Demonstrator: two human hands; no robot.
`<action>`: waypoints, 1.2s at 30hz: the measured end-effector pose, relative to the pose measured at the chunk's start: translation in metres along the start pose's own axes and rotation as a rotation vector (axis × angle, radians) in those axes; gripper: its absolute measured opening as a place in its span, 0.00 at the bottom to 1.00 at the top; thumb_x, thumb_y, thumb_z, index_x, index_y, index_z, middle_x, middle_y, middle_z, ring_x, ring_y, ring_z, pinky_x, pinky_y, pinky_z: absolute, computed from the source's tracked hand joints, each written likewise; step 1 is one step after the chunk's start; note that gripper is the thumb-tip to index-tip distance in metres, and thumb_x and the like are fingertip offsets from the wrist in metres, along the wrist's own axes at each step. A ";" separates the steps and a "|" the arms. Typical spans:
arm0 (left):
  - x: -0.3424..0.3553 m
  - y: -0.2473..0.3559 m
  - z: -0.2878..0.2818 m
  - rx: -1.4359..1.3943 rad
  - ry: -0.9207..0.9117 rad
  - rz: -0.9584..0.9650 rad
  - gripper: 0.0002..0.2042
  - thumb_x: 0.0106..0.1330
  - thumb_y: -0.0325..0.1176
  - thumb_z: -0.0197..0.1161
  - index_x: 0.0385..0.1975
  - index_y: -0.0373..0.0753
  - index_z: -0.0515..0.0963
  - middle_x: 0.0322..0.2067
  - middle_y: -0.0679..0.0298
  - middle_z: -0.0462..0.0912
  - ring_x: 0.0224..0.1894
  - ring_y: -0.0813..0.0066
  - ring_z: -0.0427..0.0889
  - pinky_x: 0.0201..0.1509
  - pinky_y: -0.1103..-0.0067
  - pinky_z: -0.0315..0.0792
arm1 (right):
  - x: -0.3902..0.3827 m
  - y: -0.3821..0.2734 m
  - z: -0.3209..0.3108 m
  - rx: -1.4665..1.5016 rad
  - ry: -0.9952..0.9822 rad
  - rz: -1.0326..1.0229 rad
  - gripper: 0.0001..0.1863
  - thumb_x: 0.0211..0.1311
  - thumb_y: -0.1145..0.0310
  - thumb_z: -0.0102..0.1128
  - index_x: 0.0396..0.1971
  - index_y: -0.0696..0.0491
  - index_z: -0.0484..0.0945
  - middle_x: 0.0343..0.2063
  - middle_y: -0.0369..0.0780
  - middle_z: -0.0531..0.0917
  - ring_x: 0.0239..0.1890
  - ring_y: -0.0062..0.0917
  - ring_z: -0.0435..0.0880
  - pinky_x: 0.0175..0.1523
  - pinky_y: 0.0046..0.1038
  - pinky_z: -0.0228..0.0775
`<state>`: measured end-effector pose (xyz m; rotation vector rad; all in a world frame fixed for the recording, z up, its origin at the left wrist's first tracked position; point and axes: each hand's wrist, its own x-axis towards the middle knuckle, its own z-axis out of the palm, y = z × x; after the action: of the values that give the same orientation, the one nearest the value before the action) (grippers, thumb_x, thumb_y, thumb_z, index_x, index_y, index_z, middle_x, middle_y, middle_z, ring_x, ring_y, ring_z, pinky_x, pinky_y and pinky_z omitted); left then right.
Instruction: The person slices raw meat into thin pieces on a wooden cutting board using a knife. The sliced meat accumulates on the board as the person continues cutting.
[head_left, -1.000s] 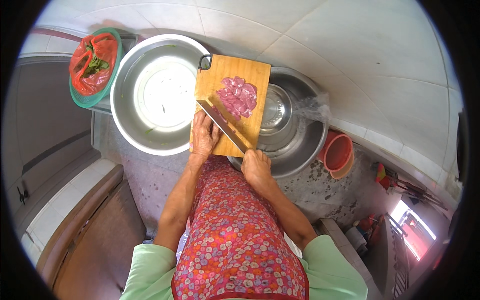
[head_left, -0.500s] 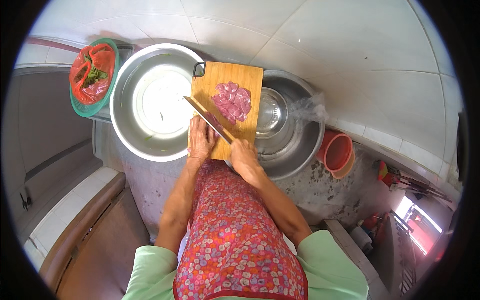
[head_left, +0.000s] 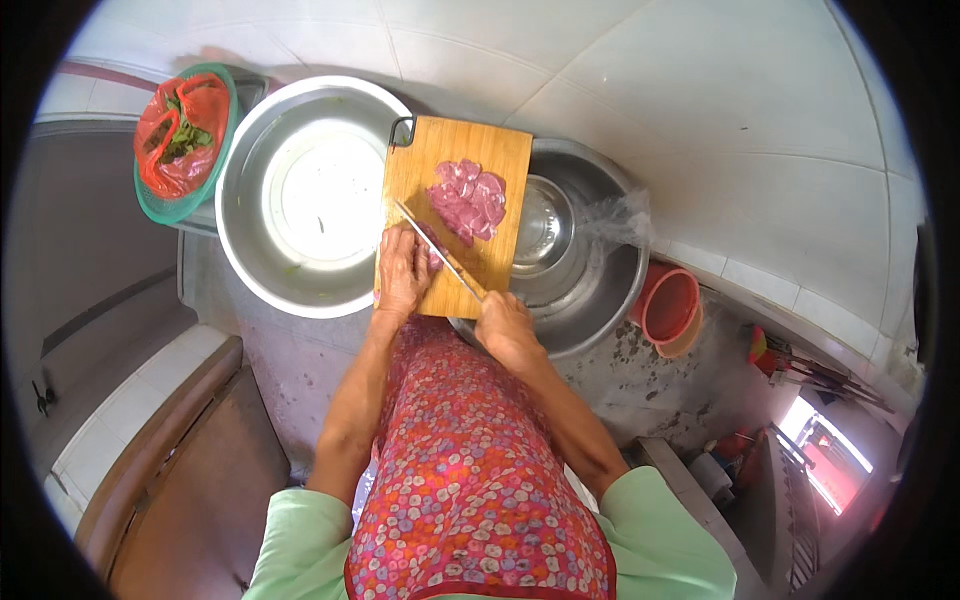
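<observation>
A wooden cutting board (head_left: 480, 140) with a dark handle lies across the edges of two metal basins. A heap of thinly sliced pink meat (head_left: 466, 200) sits on its upper part. My left hand (head_left: 402, 270) is at the board's lower left, its curled fingers pressed on a piece of meat (head_left: 433, 252) that they partly cover. My right hand (head_left: 505, 322) grips a long knife (head_left: 442, 254) by the handle at the board's lower right, the blade slanting up-left along my left fingertips. Whether the blade is inside the meat is too small to tell.
The left basin (head_left: 250, 250) holds water. The darker right basin (head_left: 610, 290) holds a metal bowl (head_left: 543, 240) and clear plastic (head_left: 615, 220). A green basket (head_left: 160, 208) with a red bag of greens (head_left: 165, 140) stands top left. Red bucket (head_left: 668, 305) at right; tiled wall (head_left: 730, 110) behind.
The knife and my right hand shifted slightly up-left, then back down-right, and the blade now shows more edge-on. My left hand stays on the meat. The whole view has shifted slightly.
</observation>
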<state>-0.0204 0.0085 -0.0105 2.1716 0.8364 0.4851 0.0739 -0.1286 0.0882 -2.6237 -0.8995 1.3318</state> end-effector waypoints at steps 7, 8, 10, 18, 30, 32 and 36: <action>0.000 0.001 0.001 -0.033 0.012 0.014 0.04 0.58 0.22 0.58 0.30 0.33 0.70 0.36 0.50 0.72 0.40 0.49 0.70 0.45 0.63 0.67 | 0.042 -0.022 0.001 0.096 -0.009 -0.029 0.12 0.52 0.73 0.61 0.38 0.58 0.80 0.40 0.54 0.81 0.49 0.49 0.79 0.53 0.45 0.72; 0.001 0.002 0.000 -0.042 0.016 0.010 0.04 0.58 0.22 0.58 0.30 0.33 0.70 0.36 0.50 0.73 0.40 0.49 0.71 0.45 0.63 0.67 | 0.038 -0.017 0.005 0.099 -0.002 -0.032 0.11 0.51 0.74 0.60 0.36 0.60 0.79 0.38 0.56 0.81 0.46 0.51 0.79 0.51 0.46 0.71; 0.000 0.001 0.001 -0.026 0.035 0.005 0.04 0.58 0.21 0.58 0.31 0.33 0.70 0.37 0.50 0.73 0.40 0.49 0.71 0.45 0.63 0.67 | 0.018 -0.002 0.011 0.087 0.004 -0.052 0.09 0.50 0.76 0.58 0.31 0.64 0.77 0.34 0.59 0.80 0.42 0.54 0.80 0.48 0.49 0.71; -0.001 0.005 0.005 -0.014 0.033 0.011 0.07 0.57 0.19 0.58 0.34 0.32 0.71 0.39 0.49 0.73 0.41 0.48 0.71 0.48 0.63 0.66 | 0.052 -0.046 -0.010 0.080 -0.026 0.021 0.11 0.53 0.77 0.57 0.38 0.59 0.80 0.43 0.53 0.81 0.50 0.48 0.79 0.53 0.45 0.72; -0.002 0.013 -0.001 -0.057 0.059 0.002 0.13 0.56 0.19 0.57 0.42 0.36 0.74 0.36 0.50 0.71 0.42 0.48 0.70 0.48 0.61 0.66 | 0.043 -0.028 0.021 -0.026 0.080 -0.077 0.10 0.58 0.74 0.50 0.36 0.59 0.80 0.40 0.53 0.82 0.46 0.47 0.81 0.50 0.47 0.72; -0.002 0.006 0.000 -0.021 0.060 0.028 0.13 0.56 0.19 0.57 0.42 0.35 0.74 0.36 0.50 0.71 0.42 0.48 0.70 0.48 0.61 0.66 | 0.046 -0.030 0.014 -0.029 0.003 -0.041 0.10 0.58 0.75 0.49 0.36 0.58 0.80 0.40 0.53 0.82 0.46 0.47 0.81 0.50 0.47 0.72; -0.003 0.002 -0.001 -0.019 0.009 -0.119 0.09 0.58 0.20 0.56 0.39 0.33 0.72 0.38 0.49 0.72 0.44 0.48 0.70 0.49 0.62 0.66 | 0.007 0.006 0.026 0.001 -0.009 0.087 0.11 0.55 0.73 0.56 0.38 0.58 0.79 0.43 0.53 0.80 0.50 0.49 0.78 0.52 0.46 0.70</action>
<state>-0.0224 0.0056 -0.0087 2.0893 0.9561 0.4417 0.0599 -0.1346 0.0647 -2.6870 -0.7945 1.3632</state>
